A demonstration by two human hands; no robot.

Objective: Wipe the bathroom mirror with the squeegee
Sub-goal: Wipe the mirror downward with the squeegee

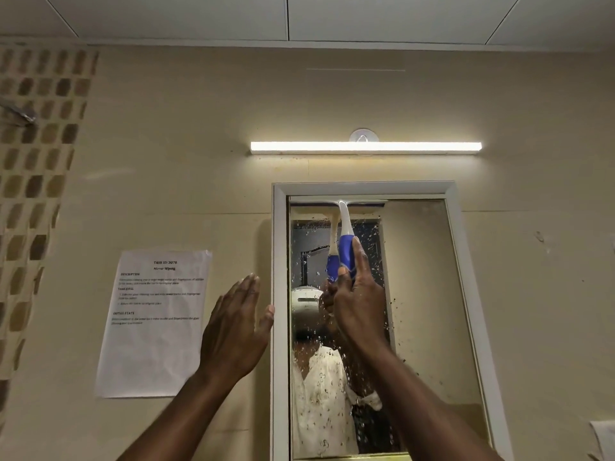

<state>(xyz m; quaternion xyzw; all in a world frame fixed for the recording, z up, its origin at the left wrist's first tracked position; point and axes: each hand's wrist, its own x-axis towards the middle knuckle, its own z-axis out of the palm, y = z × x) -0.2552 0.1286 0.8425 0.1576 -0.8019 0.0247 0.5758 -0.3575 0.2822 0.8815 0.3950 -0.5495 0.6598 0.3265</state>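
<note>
A white-framed bathroom mirror [426,294] hangs on the beige wall, its glass speckled with water drops. My right hand [357,301] grips the blue handle of a white and blue squeegee [344,234]. Its blade lies flat against the glass along the mirror's top edge, left of centre. My left hand [234,331] is raised flat with straight fingers just left of the mirror frame, its thumb at the frame's edge, and holds nothing.
A lit tube lamp [366,147] is mounted above the mirror. A printed task sheet [153,322] is taped to the wall on the left. Brown mosaic tiles [30,181] run down the far left. The mirror reflects a person in a white patterned shirt.
</note>
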